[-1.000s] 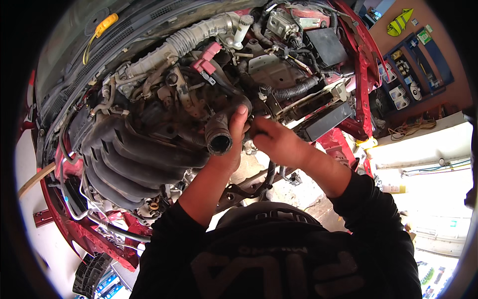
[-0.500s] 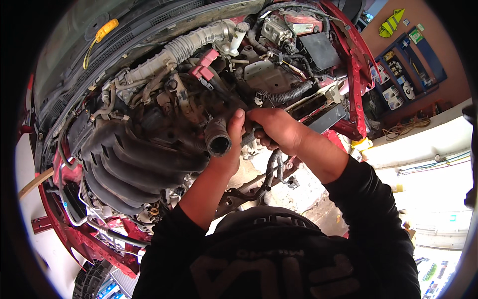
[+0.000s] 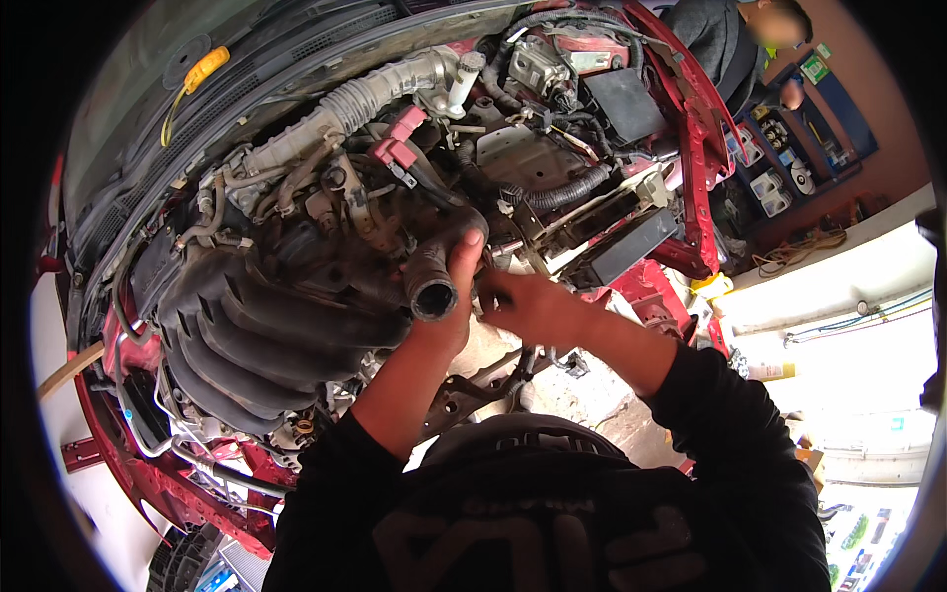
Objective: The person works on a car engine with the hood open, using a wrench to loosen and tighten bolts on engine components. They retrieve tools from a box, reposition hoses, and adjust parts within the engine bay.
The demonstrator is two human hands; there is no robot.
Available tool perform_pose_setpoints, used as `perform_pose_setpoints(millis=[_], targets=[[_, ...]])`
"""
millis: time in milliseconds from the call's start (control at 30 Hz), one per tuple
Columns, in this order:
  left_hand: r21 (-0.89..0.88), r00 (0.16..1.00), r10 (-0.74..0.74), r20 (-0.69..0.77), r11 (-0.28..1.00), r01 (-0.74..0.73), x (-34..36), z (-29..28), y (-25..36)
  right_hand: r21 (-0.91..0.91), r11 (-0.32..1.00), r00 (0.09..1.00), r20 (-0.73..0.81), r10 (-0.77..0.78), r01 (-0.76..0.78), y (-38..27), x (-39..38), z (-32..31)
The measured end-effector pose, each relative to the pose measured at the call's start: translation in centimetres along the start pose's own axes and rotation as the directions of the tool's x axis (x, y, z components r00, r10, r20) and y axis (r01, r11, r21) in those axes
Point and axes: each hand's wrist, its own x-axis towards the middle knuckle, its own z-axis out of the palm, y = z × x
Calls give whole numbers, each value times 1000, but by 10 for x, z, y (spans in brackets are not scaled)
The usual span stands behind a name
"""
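Observation:
My left hand (image 3: 452,321) is closed around a curved dark rubber hose (image 3: 429,268), its thumb stretched up along the side. The hose's open round end points toward me, and its far end bends up among the engine parts. Just right of it, my right hand (image 3: 538,308) has its fingers curled in close to the left palm. What those fingers hold, if anything, is hidden. To the left of the hose lies the ribbed black intake manifold (image 3: 271,321).
A corrugated air duct (image 3: 370,99), a red connector cover (image 3: 400,138) and a black box (image 3: 626,104) sit farther back in the bay. A yellow tool (image 3: 206,69) hangs at the far left. Another person (image 3: 725,44) stands beyond the red body frame (image 3: 702,187) at far right.
My right hand has dropped lower, away from the hose's upper bend, and its fingers have curled in. The left hand still grips the hose. Another person has come into view at the upper right.

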Motion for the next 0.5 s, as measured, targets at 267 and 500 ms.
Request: perform_pose_setpoints(millis=[267,500], targets=[[-195,992,-128,3,973,127,0,0,-6,-416,905,996,22,-89,90,39,-25,31],[-99,1000,1,16,995,1,0,-1,-7,-509,860,995,67,77,-32,36,-18,40]])
